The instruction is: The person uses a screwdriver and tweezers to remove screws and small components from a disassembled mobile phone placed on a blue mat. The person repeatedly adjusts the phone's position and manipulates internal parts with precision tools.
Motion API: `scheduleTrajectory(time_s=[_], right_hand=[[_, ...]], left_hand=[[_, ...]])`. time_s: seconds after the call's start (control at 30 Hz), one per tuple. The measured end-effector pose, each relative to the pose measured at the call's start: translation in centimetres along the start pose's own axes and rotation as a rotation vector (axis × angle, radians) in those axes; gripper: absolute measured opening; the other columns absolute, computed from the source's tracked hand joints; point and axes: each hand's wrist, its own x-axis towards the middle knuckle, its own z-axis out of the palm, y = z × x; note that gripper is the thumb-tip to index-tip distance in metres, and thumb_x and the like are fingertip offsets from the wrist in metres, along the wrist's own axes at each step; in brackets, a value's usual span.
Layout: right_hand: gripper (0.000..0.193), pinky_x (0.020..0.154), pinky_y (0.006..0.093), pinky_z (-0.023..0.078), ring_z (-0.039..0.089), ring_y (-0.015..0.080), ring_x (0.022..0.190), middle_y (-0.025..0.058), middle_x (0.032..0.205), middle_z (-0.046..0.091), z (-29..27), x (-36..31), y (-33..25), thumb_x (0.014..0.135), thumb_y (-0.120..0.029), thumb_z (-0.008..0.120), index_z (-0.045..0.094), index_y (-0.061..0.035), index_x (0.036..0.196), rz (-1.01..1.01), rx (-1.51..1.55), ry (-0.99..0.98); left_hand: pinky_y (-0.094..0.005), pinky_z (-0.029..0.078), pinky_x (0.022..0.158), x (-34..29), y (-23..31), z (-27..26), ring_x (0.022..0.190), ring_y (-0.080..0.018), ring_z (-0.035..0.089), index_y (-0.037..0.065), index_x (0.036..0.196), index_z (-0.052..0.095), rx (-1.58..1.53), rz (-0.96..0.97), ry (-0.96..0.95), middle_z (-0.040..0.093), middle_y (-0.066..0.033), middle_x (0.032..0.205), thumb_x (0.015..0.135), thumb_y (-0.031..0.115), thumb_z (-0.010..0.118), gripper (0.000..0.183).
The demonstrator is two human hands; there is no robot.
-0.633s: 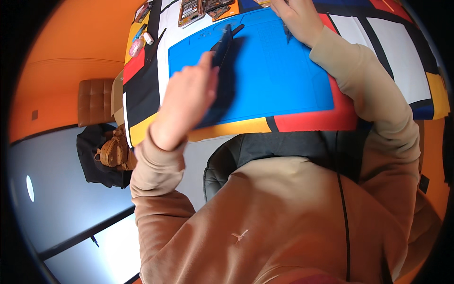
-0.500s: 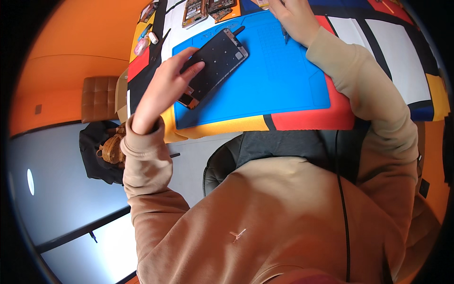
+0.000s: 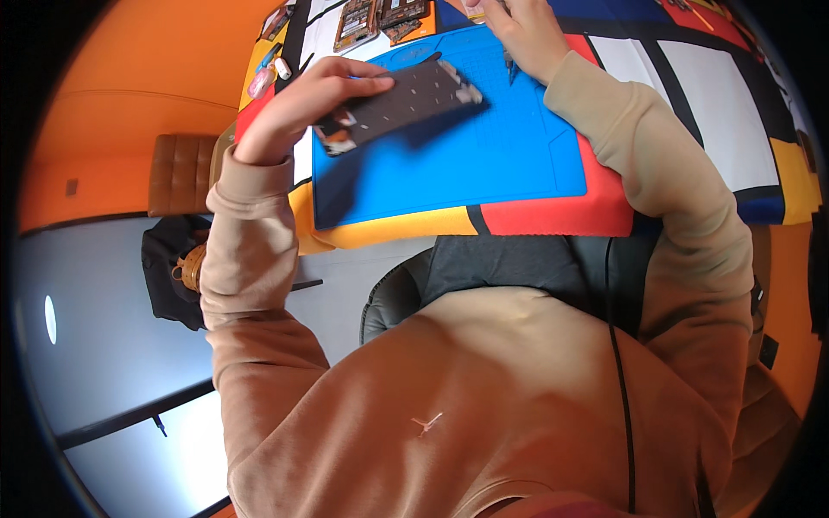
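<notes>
"How does the phone-like panel (image 3: pixel 402 106) look?"
"Flat, dark, rectangular, flecked with pale specks (rather blurred), an orange patch near its left end."
"And its pose?"
"Tilted, raised over the blue mat (image 3: pixel 501 164), right end farther away."

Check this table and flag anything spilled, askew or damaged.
Nothing looks spilled. Opened devices beyond the blue mat lie with inner parts bare, which looks odd. The dark panel in the left hand is blurred; damage can't be judged.
</notes>
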Motion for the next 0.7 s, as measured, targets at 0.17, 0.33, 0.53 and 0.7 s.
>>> scheduleTrajectory(time_s=[0.17,0.33,0.53,0.7], right_hand=[[0.017,0.068,0.0399,0.053,0.07,0.0295,0.077,0.0156,0.081,0.069,-0.1,0.1,0.0,0.1,-0.014,0.05,0.064,-0.0036,0.1,0.065,0.029,-0.031],[0.02,0.068,0.0349,0.052,0.069,0.0201,0.076,0.0111,0.08,0.07,0.0,0.0,-0.3,0.103,-0.014,0.05,0.064,-0.0006,0.1,0.076,0.127,-0.021],[0.02,0.07,0.0303,0.053,0.065,0.0159,0.075,0.0101,0.079,0.068,-0.5,0.0,-1.1,0.104,-0.014,0.049,0.063,-0.0003,0.1,0.081,0.097,-0.072],[0.02,0.069,0.0295,0.052,0.065,0.0148,0.075,0.009,0.081,0.068,-0.6,-0.2,-1.4,0.104,-0.013,0.048,0.063,-0.0001,0.1,0.11,0.178,-0.072]], left_hand=[[-0.0163,0.038,0.046,1.8,-0.5,0.2,0.057,0.0025,0.052,0.008,0.114,0.076,-0.163,0.067,0.09,0.07,0.0052,0.079,0.098,0.031,0.072,0.028],[-0.0143,0.044,0.056,2.2,-1.8,-1.2,0.079,-0.0003,0.061,0.01,0.116,0.076,-0.184,0.079,-0.004,0.069,0.0019,0.095,0.095,0.036,0.074,0.034],[-0.0196,0.054,0.076,2.2,-0.5,-0.3,0.085,-0.0059,0.067,0.006,0.117,0.075,-0.216,0.031,0.009,0.071,0.0018,0.09,0.096,0.035,0.072,0.036],[-0.017,0.053,0.077,2.2,0.1,0.2,0.081,-0.0064,0.068,0.006,0.115,0.076,0.058,0.098,0.024,0.076,-0.0038,0.099,0.096,0.041,0.072,0.04]])
